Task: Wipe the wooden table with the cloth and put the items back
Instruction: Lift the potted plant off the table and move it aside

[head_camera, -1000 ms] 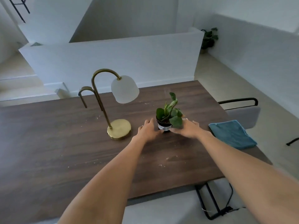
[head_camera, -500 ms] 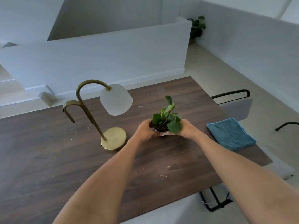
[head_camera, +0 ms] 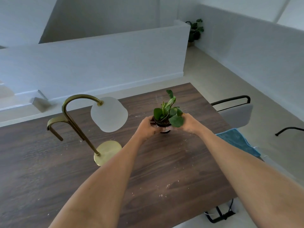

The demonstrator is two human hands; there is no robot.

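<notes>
Two bare, sleeveless forearms

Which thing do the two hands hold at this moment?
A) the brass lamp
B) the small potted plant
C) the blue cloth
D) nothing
B: the left hand and the right hand grip the small potted plant from either side, while the blue cloth lies untouched at the table's right edge and the brass lamp stands apart on the left.
</notes>
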